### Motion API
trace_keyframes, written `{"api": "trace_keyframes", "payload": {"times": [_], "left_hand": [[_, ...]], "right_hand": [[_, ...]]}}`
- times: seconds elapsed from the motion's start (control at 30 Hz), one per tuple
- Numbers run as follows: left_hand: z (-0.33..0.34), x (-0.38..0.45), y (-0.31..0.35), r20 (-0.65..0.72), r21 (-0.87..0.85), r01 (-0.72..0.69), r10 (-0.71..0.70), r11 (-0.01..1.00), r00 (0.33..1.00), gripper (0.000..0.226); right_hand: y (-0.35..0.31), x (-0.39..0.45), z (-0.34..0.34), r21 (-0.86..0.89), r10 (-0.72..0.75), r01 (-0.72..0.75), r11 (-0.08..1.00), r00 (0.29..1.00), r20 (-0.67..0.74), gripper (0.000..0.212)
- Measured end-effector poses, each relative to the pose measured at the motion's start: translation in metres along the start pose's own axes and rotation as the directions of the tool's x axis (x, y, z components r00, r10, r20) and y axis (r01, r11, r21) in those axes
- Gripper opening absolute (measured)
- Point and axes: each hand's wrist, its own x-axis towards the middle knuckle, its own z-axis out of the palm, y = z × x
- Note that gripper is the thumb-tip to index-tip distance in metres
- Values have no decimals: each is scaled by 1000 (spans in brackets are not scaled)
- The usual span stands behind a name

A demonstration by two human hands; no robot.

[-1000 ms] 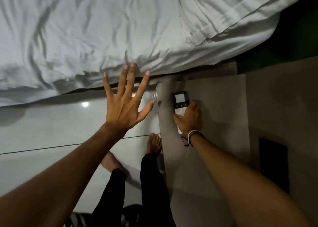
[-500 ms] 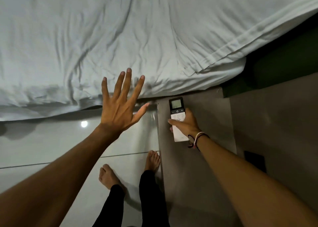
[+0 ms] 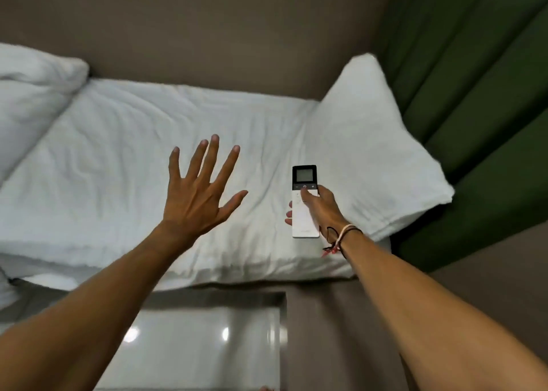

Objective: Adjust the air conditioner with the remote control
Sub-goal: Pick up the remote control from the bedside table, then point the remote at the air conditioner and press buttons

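Observation:
A slim white remote control (image 3: pixel 304 183) with a dark top and a small grey screen is held upright in my right hand (image 3: pixel 321 209), raised in front of the bed. The thumb rests on the buttons just under the screen, and a cord bracelet circles the wrist. My left hand (image 3: pixel 198 194) is stretched out to the left of the remote, palm away, fingers spread wide, holding nothing. No air conditioner is in view.
A bed with a rumpled white sheet (image 3: pixel 133 168) fills the middle, with white pillows at the left (image 3: pixel 32 94) and right (image 3: pixel 379 159). A green padded panel (image 3: pixel 480 108) stands at the right, a brown wall (image 3: pixel 207 28) behind, a glossy floor (image 3: pixel 201 346) below.
My right hand has lifted the remote off the grey bedside surface and raised it. The view has tilted upward from the floor and feet to the bed and wall. The left hand stays spread.

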Motion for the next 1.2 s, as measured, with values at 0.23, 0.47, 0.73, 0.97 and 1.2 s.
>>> {"api": "trace_keyframes", "payload": {"times": [0.23, 0.47, 0.73, 0.97, 1.2], "left_hand": [[-125, 38, -86, -177, 121, 125, -103, 985, 979, 82], [-248, 74, -175, -307, 160, 262, -205, 952, 930, 85], [-366, 74, -263, -381, 239, 361, -255, 902, 889, 88], [-425, 51, -303, -422, 253, 462, -333, 850, 843, 92], [-464, 29, -328, -444, 288, 527, -375, 800, 813, 95]], "right_hand": [[-147, -37, 98, 38, -248, 245, 969, 959, 138, 17], [-280, -92, 190, 53, -456, 459, 887, 853, 255, 21], [-384, -151, 283, 76, -608, 637, 767, 684, 404, 37], [-426, -195, 350, 112, -642, 680, 725, 607, 469, 27], [-445, -226, 389, 95, -655, 717, 691, 565, 501, 32]]}}
